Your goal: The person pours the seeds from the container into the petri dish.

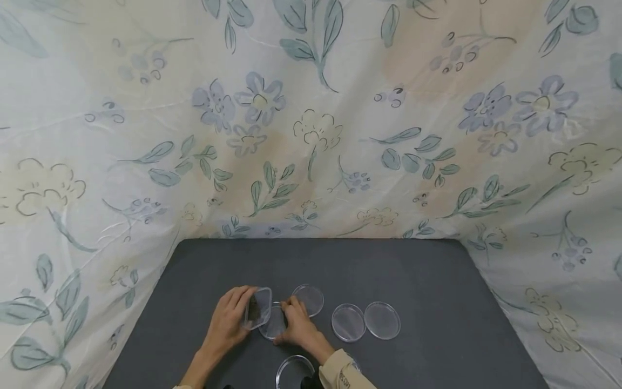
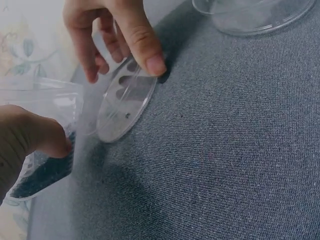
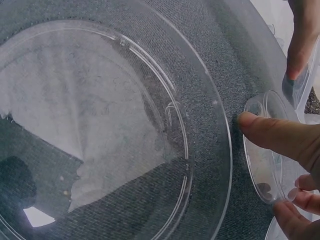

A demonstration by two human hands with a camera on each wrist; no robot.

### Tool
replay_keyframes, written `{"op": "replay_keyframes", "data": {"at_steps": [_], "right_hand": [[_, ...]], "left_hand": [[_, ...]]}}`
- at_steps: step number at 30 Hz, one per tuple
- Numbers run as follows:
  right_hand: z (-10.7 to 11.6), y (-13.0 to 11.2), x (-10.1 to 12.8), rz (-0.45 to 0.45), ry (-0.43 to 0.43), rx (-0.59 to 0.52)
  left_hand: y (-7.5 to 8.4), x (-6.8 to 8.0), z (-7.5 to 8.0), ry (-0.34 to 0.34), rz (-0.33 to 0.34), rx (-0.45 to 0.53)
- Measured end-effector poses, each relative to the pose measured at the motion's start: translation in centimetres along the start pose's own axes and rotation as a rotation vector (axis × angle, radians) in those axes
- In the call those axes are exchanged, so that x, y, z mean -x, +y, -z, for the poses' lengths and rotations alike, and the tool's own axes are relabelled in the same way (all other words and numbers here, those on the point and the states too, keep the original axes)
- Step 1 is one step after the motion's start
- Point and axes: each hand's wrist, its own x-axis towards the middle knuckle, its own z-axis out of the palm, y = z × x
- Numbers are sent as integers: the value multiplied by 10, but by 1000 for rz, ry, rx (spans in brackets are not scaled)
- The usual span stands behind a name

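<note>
My left hand [image 1: 227,319] grips a clear plastic tub [image 1: 263,308] from its left side, tilted above the table. Dark grainy stuff [image 2: 45,176] lies along the tub's low side, seen in the left wrist view. Just right of it, a round clear petri dish [image 1: 272,326] sits on the table, partly covered by my hands. The right hand [image 1: 300,327] holds this dish by its rim, thumb on one side and fingertips on the other, as the right wrist view shows. The tub's edge overlaps the dish in the head view.
Behind the right hand lies another clear dish [image 1: 313,297]. Two more dishes, one here [image 1: 348,323] and its neighbour [image 1: 382,321], stand side by side to the right. A further dish [image 1: 279,373] is near the front, by the right sleeve [image 1: 342,373]. Flowered cloth [image 1: 311,135] hangs around the dark table [image 1: 437,281].
</note>
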Motion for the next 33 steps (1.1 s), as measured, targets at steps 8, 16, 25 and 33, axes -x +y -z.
{"op": "replay_keyframes", "data": {"at_steps": [8,16,25,33], "right_hand": [[3,-2,1,-3,-5,-15],[2,-1,1,-1,-6,-13],[0,0,1,-8,-7,4],[2,1,-2,-6,-11,1]], "left_hand": [[5,-6,-2,-10,-55,6],[10,-7,-1,-21,-89,13],[11,-6,1,-24,-116,12],[11,-7,0,-26,-129,3]]}}
